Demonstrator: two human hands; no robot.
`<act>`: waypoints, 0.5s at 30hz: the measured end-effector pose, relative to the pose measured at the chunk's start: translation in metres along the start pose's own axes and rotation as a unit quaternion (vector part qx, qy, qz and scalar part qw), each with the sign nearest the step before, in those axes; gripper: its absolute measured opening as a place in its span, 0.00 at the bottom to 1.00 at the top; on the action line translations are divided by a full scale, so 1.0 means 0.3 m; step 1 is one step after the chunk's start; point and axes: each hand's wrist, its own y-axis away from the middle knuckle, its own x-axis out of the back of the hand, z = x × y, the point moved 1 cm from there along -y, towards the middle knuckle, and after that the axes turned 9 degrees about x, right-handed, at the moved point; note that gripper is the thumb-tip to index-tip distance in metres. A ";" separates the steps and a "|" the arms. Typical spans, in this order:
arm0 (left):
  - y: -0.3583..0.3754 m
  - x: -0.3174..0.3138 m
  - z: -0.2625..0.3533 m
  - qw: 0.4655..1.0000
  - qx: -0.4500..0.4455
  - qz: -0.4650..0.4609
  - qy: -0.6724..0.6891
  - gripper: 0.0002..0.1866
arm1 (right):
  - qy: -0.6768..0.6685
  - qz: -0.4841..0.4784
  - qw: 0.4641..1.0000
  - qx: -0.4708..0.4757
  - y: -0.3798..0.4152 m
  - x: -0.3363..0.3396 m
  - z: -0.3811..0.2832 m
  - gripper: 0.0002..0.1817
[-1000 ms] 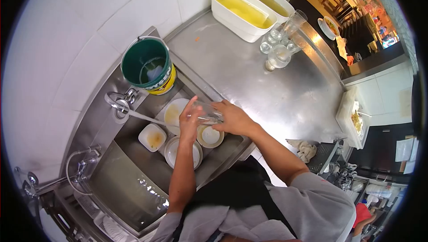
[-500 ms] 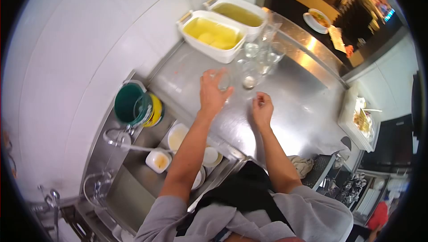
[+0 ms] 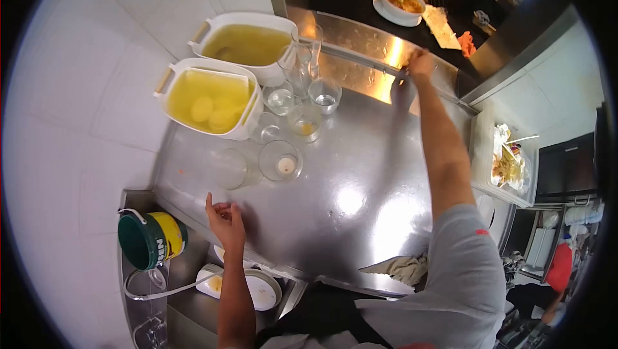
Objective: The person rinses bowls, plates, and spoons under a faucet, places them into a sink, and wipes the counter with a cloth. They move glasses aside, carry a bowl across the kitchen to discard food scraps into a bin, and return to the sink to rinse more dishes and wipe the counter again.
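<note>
My left hand hovers over the near left edge of the steel counter, fingers apart and nothing in them, just below a clear glass. Beside that glass stands another glass with a pale spot in its base. My right hand is stretched far forward at the raised steel ledge; its fingers are small and blurred, so any hold is unclear. Several more glasses stand in a group by two white tubs of yellowish liquid, the nearer tub and the farther one.
Beyond the ledge are a bowl of soup, papers and an orange cloth. A food-waste bin stands right. A green bucket, white dishes and a hose are at the sink; a rag lies near me.
My right hand has reached forward and right to the ledge. My left hand has come away from a glass and opened. The view has shifted toward the ledge.
</note>
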 end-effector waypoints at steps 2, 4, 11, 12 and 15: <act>0.013 -0.031 -0.047 0.999 0.001 0.032 -0.012 0.33 | 0.027 -0.001 0.999 0.046 -0.097 0.045 0.068 0.15; 0.014 -0.061 -0.074 0.997 -0.029 0.071 -0.010 0.29 | 0.135 -0.073 0.988 0.034 -0.157 0.127 0.069 0.16; 0.003 -0.084 -0.073 0.986 -0.062 0.103 -0.119 0.21 | 0.215 -0.163 0.959 0.087 -0.308 0.051 0.273 0.15; 0.001 -0.088 -0.070 0.984 -0.065 0.101 -0.134 0.21 | 0.246 -0.167 0.947 0.118 -0.318 0.038 0.286 0.14; 0.001 -0.095 -0.072 0.986 -0.063 0.098 -0.121 0.20 | 0.313 -0.179 0.913 0.193 -0.326 0.029 0.303 0.12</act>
